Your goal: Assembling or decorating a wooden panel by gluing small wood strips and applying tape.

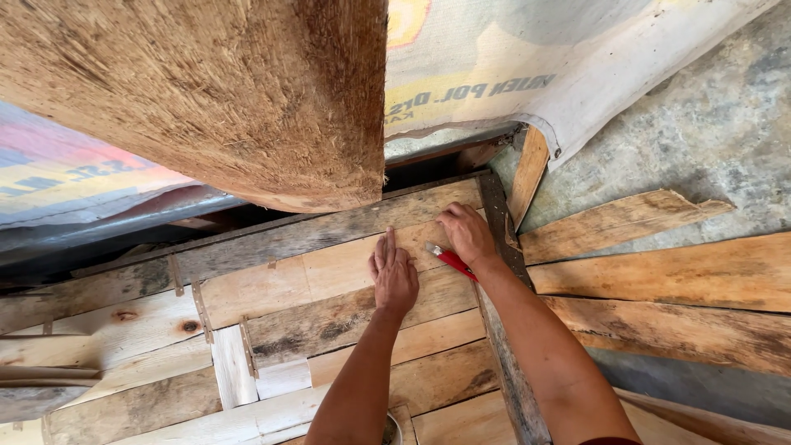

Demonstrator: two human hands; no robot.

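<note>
Both hands are down on the wall of planks: the left hand (pixel 394 276) lies flat, fingers together and pointing up, pressing a pale board (pixel 329 268) with nothing in its grasp, while the right hand (pixel 467 234) is curled around a red tool (pixel 451 260), whose metal tip pokes out toward the left hand; what kind of tool it is cannot be told. That pale board sits between a grey weathered plank (pixel 313 231) above and a darker, stained one (pixel 346 321) below, all butting against a dark upright post (pixel 498 272) just beside the right wrist. Outward now: rough loose planks (pixel 659 272) lie to the right against a grey concrete surface (pixel 709 124), a thick fibrous beam (pixel 231 91) looms overhead, and printed sheeting (pixel 511 58) hangs behind it. Risk as I judge it: the tool tip sits very near the left thumb, so a slip could nick it, and the rough wood looks ready to splinter a palm.
</note>
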